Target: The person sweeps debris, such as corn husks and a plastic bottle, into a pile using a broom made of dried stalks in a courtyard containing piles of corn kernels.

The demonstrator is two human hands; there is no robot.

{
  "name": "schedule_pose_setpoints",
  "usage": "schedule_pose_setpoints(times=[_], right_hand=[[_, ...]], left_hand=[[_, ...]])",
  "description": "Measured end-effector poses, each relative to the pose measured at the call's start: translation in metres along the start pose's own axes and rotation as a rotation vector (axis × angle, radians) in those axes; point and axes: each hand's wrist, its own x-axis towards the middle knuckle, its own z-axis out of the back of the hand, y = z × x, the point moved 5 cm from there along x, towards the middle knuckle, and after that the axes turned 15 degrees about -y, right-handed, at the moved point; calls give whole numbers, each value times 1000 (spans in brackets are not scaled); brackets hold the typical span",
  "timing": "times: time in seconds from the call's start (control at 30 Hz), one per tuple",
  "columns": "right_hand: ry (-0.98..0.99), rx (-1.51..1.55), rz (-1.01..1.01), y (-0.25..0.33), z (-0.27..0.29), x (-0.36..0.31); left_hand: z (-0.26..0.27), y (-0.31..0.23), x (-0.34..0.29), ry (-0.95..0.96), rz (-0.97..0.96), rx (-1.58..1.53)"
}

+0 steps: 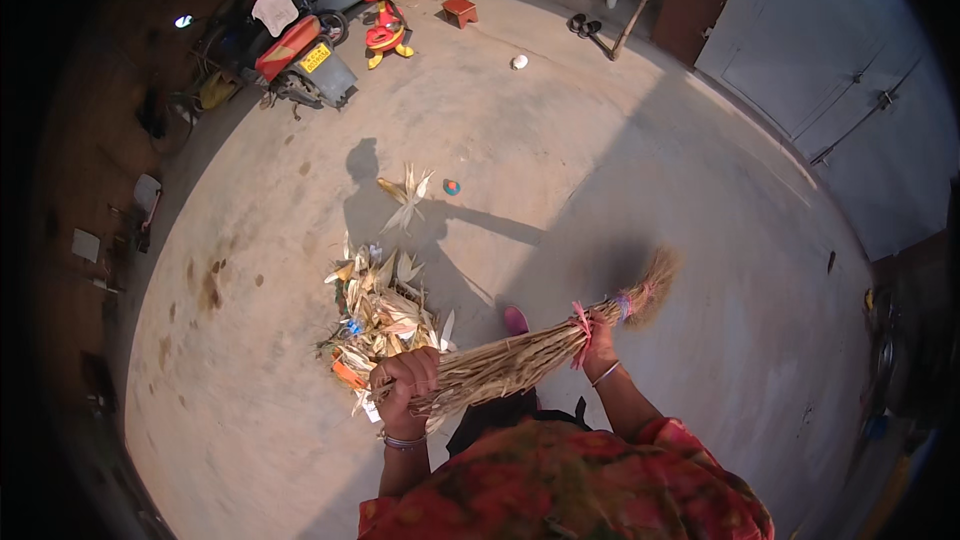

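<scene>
Red patterned garment nearest the camera, low in view, dark trousers just past it. Left hand: grip closed in a fist round the left end of a straw broom, bangles at the wrist. Right hand: grip wrapped round the same broom beside a pink tie, fingers partly hidden behind the stalks. Broom sits crosswise in front of the body, tilted up to the right, fine bristle end out past the right hand. Pink shoe shows just beyond it. Left hand and broom end block view of the near edge of a corn husk pile on the concrete floor; orange scrap in the pile. Farther: loose husk, small blue-and-orange item near it, small white object. Far side, left to right: parked motorbike, red-and-yellow ride-on toy, low red stool, dark sandals, grey metal doors.
</scene>
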Motion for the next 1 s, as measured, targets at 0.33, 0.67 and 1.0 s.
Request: schedule_pose_setpoints(times=[0.33,0.67,1.0], right_hand=[[42,-156,1,149,-145,116],[141,-309,-126,307,-281,253],[183,-555,-403,436,-360,434]], left_hand=[[-58,109,186,-43,-24,-59],[-124,243,280,-226,-85,126],[-225,433,311,-655,-135,322]])
